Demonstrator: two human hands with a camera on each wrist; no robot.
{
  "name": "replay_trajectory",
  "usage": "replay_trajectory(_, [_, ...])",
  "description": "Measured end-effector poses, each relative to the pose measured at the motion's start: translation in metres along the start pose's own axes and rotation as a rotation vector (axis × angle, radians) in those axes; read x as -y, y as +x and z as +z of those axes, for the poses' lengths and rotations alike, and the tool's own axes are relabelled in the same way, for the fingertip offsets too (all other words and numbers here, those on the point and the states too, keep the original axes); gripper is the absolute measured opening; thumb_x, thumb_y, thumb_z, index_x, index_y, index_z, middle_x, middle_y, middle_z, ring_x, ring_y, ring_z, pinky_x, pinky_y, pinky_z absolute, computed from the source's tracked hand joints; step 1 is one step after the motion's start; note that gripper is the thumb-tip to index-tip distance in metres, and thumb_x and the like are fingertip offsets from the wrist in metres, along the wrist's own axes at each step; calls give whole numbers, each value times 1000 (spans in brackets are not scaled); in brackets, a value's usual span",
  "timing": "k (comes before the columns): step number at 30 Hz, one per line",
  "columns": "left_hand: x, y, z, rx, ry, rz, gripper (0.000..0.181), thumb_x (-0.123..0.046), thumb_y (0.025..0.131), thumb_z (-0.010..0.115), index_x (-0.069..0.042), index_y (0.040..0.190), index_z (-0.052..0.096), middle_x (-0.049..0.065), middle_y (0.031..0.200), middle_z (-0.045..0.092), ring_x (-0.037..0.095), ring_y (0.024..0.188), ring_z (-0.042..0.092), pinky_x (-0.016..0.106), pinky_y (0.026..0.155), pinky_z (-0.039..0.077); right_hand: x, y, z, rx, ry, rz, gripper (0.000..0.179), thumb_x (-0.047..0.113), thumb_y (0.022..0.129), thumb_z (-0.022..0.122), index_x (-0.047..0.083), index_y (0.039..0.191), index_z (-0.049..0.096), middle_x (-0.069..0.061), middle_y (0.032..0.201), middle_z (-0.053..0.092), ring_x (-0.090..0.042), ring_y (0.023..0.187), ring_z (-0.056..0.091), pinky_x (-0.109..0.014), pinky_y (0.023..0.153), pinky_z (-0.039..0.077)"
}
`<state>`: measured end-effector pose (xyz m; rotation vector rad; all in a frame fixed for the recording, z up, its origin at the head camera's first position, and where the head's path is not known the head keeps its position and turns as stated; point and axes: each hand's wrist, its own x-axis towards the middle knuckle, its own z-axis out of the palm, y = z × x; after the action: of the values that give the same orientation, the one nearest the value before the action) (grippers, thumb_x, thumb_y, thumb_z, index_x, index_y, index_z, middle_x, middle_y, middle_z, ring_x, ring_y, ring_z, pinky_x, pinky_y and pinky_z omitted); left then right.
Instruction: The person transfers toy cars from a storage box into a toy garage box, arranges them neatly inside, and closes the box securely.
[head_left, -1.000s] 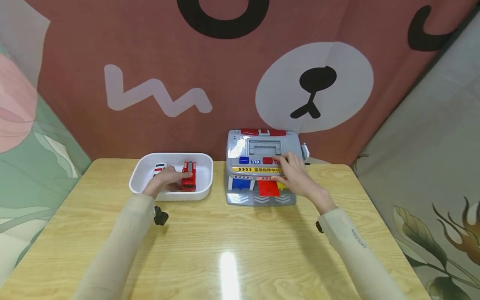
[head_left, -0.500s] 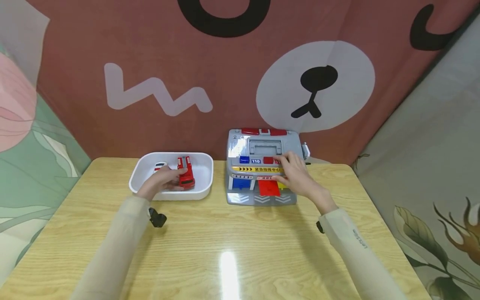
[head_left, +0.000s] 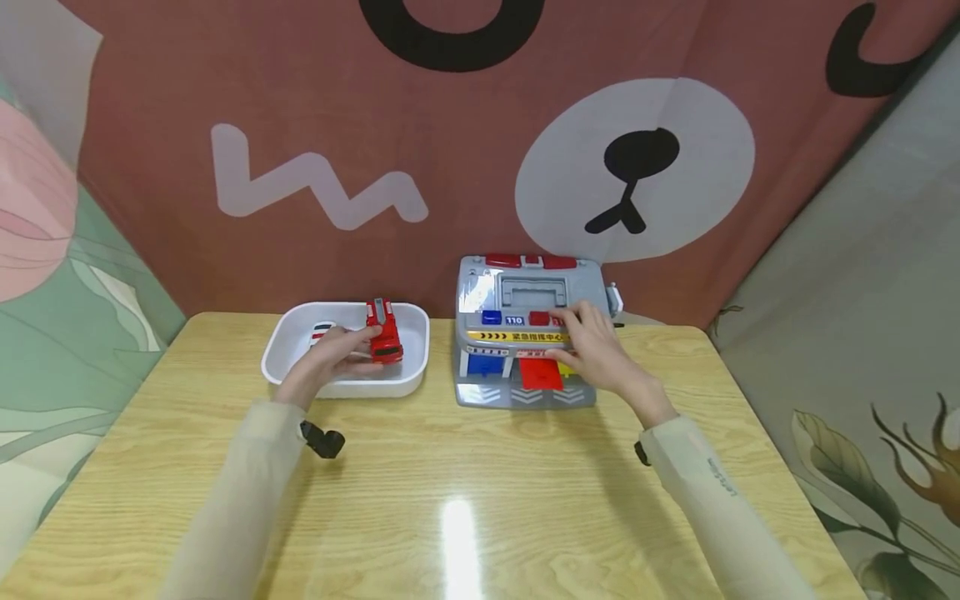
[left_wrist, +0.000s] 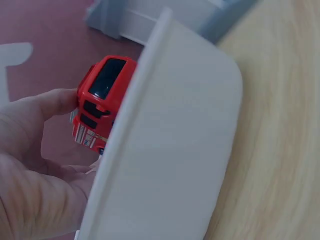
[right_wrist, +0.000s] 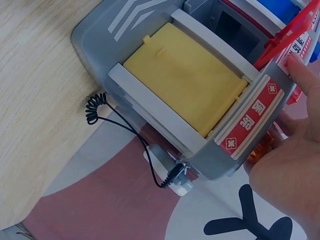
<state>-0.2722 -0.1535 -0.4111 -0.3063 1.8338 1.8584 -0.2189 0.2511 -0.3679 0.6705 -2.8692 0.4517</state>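
Well to the left of the toy station, I have a white bin on the desk, a white toy car inside. My left hand has its fingers pinched round a red toy truck at the bin's right half (the wall partly hides it from the left wrist camera, so I can't tell whether it clears the rim). On the station, a red flap juts out mid-front; at its right side, my right hand grips the roof's front edge between fingers and thumb.
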Motion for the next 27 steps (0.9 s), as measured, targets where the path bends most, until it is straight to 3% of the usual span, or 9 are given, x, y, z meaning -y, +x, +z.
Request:
replay_trajectory(4, [-1, -12, 3, 43, -85, 37, 70, -29, 96, 61, 9, 143, 25, 18, 118, 50, 22, 84, 69, 41, 92, 47, 0, 0, 0, -3, 1, 8, 67, 32, 86, 74, 0, 137, 45, -13, 108, 40, -28, 102, 36, -43, 86, 30])
replay_trajectory(8, [-4, -21, 7, 64, -113, 73, 67, -27, 96, 61, 11, 141, 29, 15, 115, 53, 21, 84, 69, 41, 91, 48, 0, 0, 1, -1, -2, 12, 67, 32, 86, 73, 0, 138, 45, -13, 109, 40, -28, 103, 36, -45, 88, 30])
replay_trajectory(19, [-7, -44, 19, 79, -33, 141, 60, -24, 97, 59, 14, 135, 31, 8, 98, 61, 22, 78, 69, 35, 78, 56, 2, 1, 2, -8, 6, 2, 67, 33, 87, 73, 0, 138, 45, -13, 108, 41, -28, 102, 36, -44, 87, 29])
replay_trajectory(27, [3, -54, 34, 84, -1, 165, 54, -23, 97, 59, 14, 129, 36, 13, 101, 58, 19, 76, 67, 37, 76, 57, 2, 1, 2, -3, 3, 10, 67, 32, 86, 73, 0, 137, 45, -13, 108, 40, -28, 102, 36, -44, 87, 29])
